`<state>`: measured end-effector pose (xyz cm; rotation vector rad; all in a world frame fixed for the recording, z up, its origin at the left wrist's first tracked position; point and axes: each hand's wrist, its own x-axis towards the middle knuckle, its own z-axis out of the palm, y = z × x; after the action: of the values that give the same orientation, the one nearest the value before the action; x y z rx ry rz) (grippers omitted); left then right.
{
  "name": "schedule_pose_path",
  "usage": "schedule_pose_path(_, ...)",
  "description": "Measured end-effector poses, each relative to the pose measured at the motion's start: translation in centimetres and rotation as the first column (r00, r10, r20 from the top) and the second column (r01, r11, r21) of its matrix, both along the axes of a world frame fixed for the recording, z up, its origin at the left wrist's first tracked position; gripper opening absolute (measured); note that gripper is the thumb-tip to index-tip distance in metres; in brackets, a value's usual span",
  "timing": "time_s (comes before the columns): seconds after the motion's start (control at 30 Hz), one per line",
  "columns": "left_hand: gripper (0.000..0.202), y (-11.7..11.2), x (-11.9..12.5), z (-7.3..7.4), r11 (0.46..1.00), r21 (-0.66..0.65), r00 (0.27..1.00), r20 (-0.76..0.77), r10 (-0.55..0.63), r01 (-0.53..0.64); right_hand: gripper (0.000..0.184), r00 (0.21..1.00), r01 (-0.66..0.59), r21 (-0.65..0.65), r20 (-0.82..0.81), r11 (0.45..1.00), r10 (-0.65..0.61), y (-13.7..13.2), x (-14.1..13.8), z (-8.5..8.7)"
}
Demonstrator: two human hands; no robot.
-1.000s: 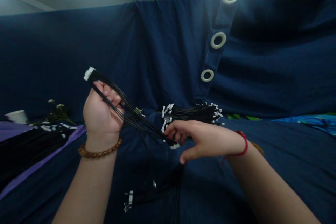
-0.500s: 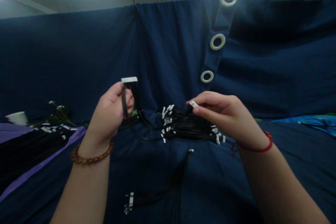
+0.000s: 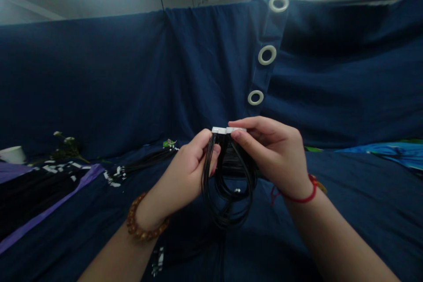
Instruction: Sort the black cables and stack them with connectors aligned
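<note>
Both hands have closed in since the previous frame, bringing the two white ends side by side; the wires between them now droop in a loop. Left hand (image 3: 187, 165): fingers curled, gripping the black wires (image 3: 228, 222) just under the left plug (image 3: 218, 130). Right hand (image 3: 276, 147): thumb and forefinger pinching the right plug (image 3: 229, 130). Bundle is up in the air, centre, above the blue cloth (image 3: 291, 238). Plugs look about touching; can't tell if pressed together.

Risks, my judgement: left grip is on wires, not plug, so that end could tip or twist out of line. Right pinch is narrow; a slip would drop its end. Loose loop could snag the wire pile (image 3: 234, 163) behind, partly hidden, or tangle. Pulling hard might strain wires at the plugs.
</note>
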<state>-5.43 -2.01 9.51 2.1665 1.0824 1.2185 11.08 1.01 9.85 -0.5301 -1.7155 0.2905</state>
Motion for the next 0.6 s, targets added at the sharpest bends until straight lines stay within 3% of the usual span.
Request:
schedule_pose_path(0.1,0.019,-0.1,0.2,-0.2,1.000,0.003,1.000,0.010,-0.008,0.008,0.017,0.998,-0.048,-0.043,-0.048,0.998,0.046,0.0,-0.2,-0.1)
schedule_pose_path(0.17,0.020,-0.1,0.4,-0.2,0.999,-0.026,0.999,0.036,-0.024,0.025,0.015,0.987,-0.145,-0.126,-0.095,0.981,0.133,0.1,-0.2,-0.1)
schedule_pose_path(0.27,0.018,0.0,1.0,-0.1,0.987,-0.119,0.985,0.150,-0.091,0.109,0.014,0.925,-0.356,-0.279,-0.239,0.892,0.295,0.4,-0.1,0.2)
schedule_pose_path(0.33,0.019,0.0,1.7,-0.2,0.946,-0.225,0.939,0.303,-0.161,0.235,0.015,0.882,-0.440,-0.361,-0.348,0.823,0.319,0.6,0.3,0.8)
schedule_pose_path(0.37,0.020,-0.2,2.1,-0.6,0.906,-0.291,0.899,0.401,-0.177,0.308,0.016,0.868,-0.454,-0.393,-0.398,0.799,0.297,0.7,0.6,1.0)
schedule_pose_path(0.43,0.022,-1.0,3.2,-2.2,0.772,-0.441,0.792,0.596,-0.130,0.458,0.018,0.858,-0.456,-0.479,-0.461,0.750,0.227,1.2,1.4,1.1)
schedule_pose_path(0.5,0.028,-2.5,4.2,-5.2,0.553,-0.586,0.702,0.712,0.003,0.592,0.020,0.873,-0.440,-0.590,-0.458,0.677,0.168,2.1,2.1,-0.1)
schedule_pose_path(0.53,0.031,-3.4,4.6,-7.0,0.427,-0.647,0.705,0.709,0.030,0.632,0.020,0.886,-0.430,-0.645,-0.436,0.632,0.158,2.6,2.4,-1.3)
schedule_pose_path(0.57,0.036,-4.5,4.8,-8.8,0.323,-0.690,0.733,0.680,-0.018,0.648,0.019,0.898,-0.419,-0.693,-0.414,0.586,0.152,3.2,2.7,-3.0)
schedule_pose_path(0.6,0.042,-5.6,4.9,-10.5,0.327,-0.724,0.786,0.607,-0.118,0.608,0.017,0.908,-0.408,-0.738,-0.392,0.538,0.150,3.6,2.9,-5.0)
